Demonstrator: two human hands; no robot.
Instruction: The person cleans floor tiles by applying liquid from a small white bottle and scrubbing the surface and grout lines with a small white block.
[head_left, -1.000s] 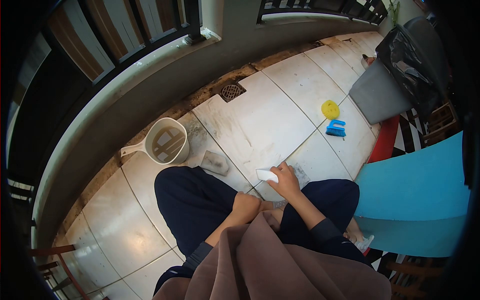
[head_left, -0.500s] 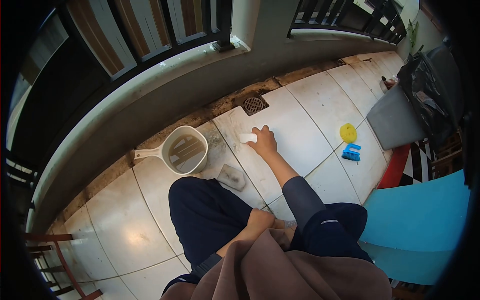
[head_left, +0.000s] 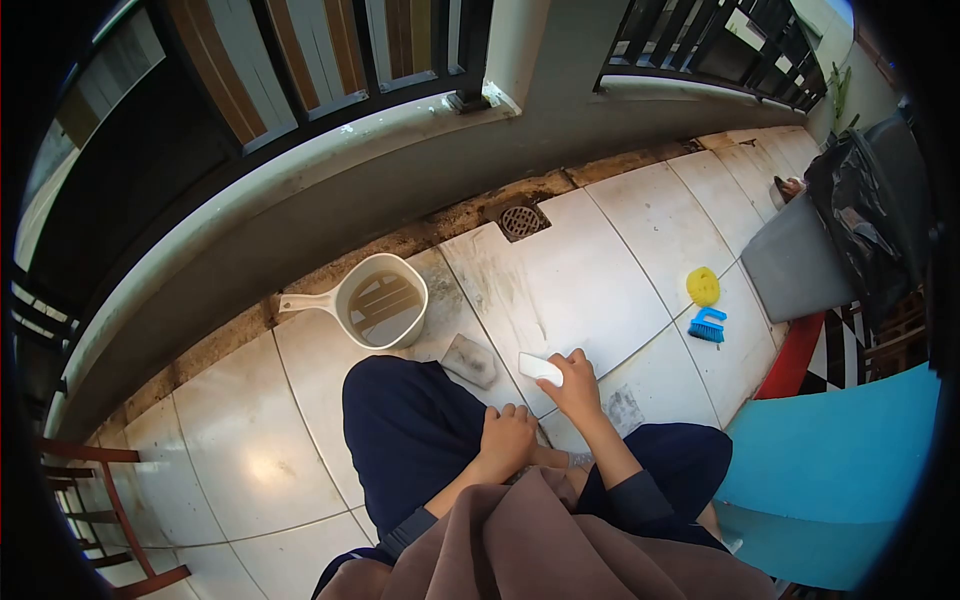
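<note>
Pinching the white block [head_left: 534, 366] between closed fingers, there's the right hand [head_left: 572, 384]! Long axis slanting, free end up-left; left hand [head_left: 507, 437] curled, grip unclear.

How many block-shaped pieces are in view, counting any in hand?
2: a white block in the right hand, and a grey-stained block on the tiles by the left knee. Others could be hidden under the legs or clothing.
</note>
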